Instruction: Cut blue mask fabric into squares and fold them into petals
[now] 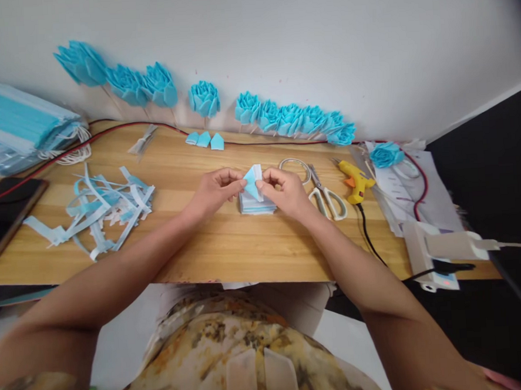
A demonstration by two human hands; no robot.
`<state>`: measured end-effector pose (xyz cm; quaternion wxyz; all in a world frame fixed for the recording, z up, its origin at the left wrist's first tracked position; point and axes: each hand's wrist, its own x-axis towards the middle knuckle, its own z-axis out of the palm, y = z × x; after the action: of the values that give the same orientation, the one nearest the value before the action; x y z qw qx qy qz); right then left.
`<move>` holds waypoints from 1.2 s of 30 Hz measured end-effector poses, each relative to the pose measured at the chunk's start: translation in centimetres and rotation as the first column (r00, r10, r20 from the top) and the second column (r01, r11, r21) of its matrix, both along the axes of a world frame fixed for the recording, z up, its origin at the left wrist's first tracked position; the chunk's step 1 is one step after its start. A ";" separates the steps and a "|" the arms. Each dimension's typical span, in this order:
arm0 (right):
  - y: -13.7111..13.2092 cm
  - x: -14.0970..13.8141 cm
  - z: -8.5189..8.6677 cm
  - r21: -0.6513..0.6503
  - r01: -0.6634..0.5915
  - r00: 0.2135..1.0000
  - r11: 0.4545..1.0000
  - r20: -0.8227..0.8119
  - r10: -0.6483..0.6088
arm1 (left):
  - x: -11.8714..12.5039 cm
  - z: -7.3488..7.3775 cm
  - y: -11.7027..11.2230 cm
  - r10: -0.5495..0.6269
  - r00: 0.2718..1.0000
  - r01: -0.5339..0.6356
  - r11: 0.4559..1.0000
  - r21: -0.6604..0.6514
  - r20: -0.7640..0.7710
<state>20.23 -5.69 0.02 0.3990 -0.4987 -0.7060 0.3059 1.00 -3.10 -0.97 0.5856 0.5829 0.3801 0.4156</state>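
A small folded blue-and-white sheet (250,185) is held directly over a stack of cut sheets (258,209) on the wooden table (255,248). The left hand (218,189) has its thumb and fingers pinched together on the sheet's left edge, where the blue face shows; the fingers of the right hand (285,187) are clamped on its white right edge.

Beyond the stack and somewhat to its left, three folded blue petals (203,140) lie in a row. Farther behind the stack, blue rose-like flowers (204,98) are lined up along the wall. Well to the stack's left is a loose heap of trimmed strips (106,204), with a dark phone (6,216) past it. To the right of the stack lie scissors (331,202) with pale handles, then a yellow glue gun (354,177), and farther right a white power strip (416,250).
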 end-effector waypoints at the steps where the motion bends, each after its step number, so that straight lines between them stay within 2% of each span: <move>1: 0.0 0.0 0.0 -0.001 -0.004 1.000 1.000 0.006 0.004 | 0.0 0.0 0.0 0.000 1.000 0.000 1.000 0.002 -0.003; 12: 0.0 0.1 0.2 -0.001 0.008 0.999 1.000 0.053 -0.008 | -0.1 0.1 -0.1 -0.025 0.999 0.025 1.000 -0.002 -0.043; 22: 0.3 0.3 -0.3 0.058 0.001 0.994 0.998 0.109 -0.008 | -0.1 0.3 -0.1 -0.043 0.998 0.044 0.999 0.013 -0.056; 30: 0.3 0.2 -0.1 0.166 0.006 0.982 0.986 0.186 -0.038 | -0.2 0.4 -0.3 0.003 0.996 0.006 0.995 0.103 -0.088; 36: 0.5 0.4 -0.2 0.178 0.039 0.971 0.983 0.224 -0.079 | -0.4 0.0 0.0 0.119 0.990 -0.103 0.977 0.188 -0.077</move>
<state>20.63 -5.21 -0.14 0.3651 -0.5154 -0.7560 0.1718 0.62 -3.07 -0.95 0.4880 0.6298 0.3975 0.4551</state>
